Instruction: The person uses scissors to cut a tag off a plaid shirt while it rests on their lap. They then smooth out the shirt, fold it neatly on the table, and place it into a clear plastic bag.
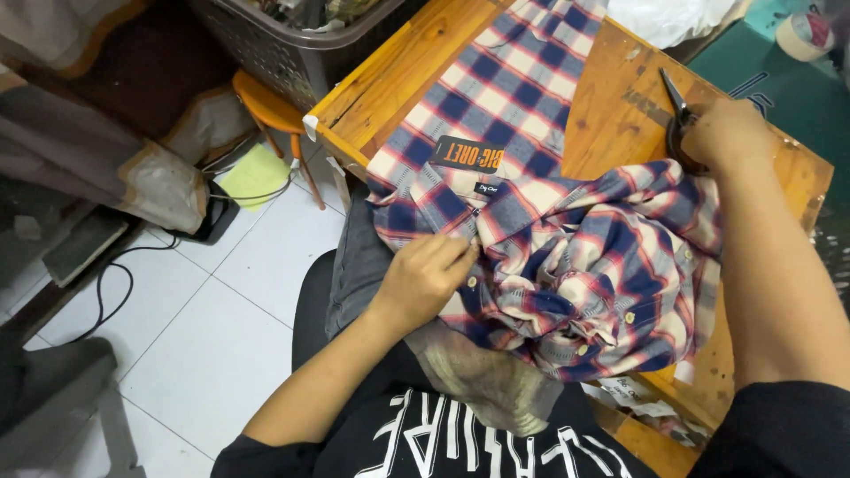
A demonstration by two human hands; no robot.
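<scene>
Head view: I logged a person seated at the near left corner of a wooden tabletop [611,115], looking down on both bare hands.
Shirt: a plaid shirt [567,239] in blue, red and cream lay partly flat and partly bunched; the flat part ran up toward the far edge of the tabletop, the crumpled part hung over the near edge into the lap.
Shirt long axis: from the near edge, at the lap, up and slightly right toward the far edge.
Label: a black tag [467,154] sat on the flat part near the collar, close to the left edge of the tabletop.
Left hand [427,276]: fingers curled down on the fabric at the buttoned front, pinching or pressing the cloth; I could not tell which.
Right hand [726,133]: closed over the loops of dark scissors [676,111] near the right edge of the tabletop, blades pointing toward the far edge.
Key relation: the bunched cloth lay just below and left of the right hand, touching it; the left hand was already on the shirt, the right was beside the shirt's upper right fold.
Blades: appeared closed, lying on bare wood just beside the cloth.
Surroundings: a grey basket [292,44] stood beyond the far left corner, an orange stool [266,102] beneath it on the white tiled floor [221,301].
</scene>
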